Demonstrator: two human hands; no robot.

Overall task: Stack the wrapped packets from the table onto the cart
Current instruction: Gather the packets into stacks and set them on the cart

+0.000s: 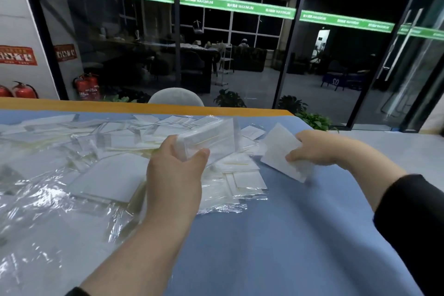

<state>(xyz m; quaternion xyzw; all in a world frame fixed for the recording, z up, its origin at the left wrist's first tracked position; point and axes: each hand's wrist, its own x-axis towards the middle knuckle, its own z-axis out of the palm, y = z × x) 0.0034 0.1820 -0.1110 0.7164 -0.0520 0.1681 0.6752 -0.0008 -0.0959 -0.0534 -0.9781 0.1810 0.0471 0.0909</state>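
Table (264, 235): blue cloth top, orange strip along the far edge, right edge falling away diagonally toward pale floor. The near-right stretch of cloth, from the forearms back to the camera, is bare blue; the left half is covered.

Glass wall (216, 43) past the far edge, dark room behind it, green banding across. Grey chair back (176, 96) pokes up just behind the orange strip. Potted plants (312, 118) sit off the far-right corner. Fire extinguishers (86, 86) at far left.

Pile of packets (96, 142): flat white pads in clear glossy wrap, loose and overlapping, spread from the left edge to mid-table. Crinkled wrap glares at near left.

Stack of packets (211, 137): several held together, edges aligned, tilted up off the pile. Left hand (177, 170) grips its near end, thumb on top and fingers under. The stack extends away from the hand toward the far edge.

Single packet (281, 149): white, rectangular, tilted, clear of the cloth, just right of the pile. Right hand (314, 146) pinches its right side, thumb on the face; fingers behind, mostly hidden.

The two hands are apart, both held items above the table. No cart in view.
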